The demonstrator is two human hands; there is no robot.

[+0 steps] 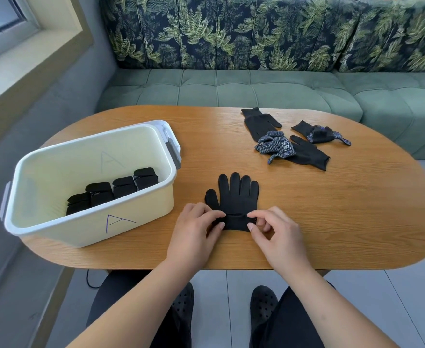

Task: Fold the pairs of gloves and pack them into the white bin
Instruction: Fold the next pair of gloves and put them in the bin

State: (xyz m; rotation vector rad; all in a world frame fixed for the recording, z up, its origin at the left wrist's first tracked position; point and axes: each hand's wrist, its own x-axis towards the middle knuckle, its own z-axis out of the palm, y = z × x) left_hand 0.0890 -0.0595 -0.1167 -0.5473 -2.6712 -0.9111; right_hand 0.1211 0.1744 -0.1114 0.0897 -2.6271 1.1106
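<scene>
glove (pixel 234 197): flat on the counter (pixel 357 209), just right of the bin (pixel 91 232) — cuff near, fingertips far
hands: left (pixel 196 229) and right (pixel 274 229) each pinch a cuff corner — equally close
axis: runs near-to-far, so a fold likely goes away from the person

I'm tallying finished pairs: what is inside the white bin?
Four folded black glove bundles stand in a row in the white bin, along its near wall. That wall covers their lower parts and the floor beneath; anything there cannot be seen.
</scene>
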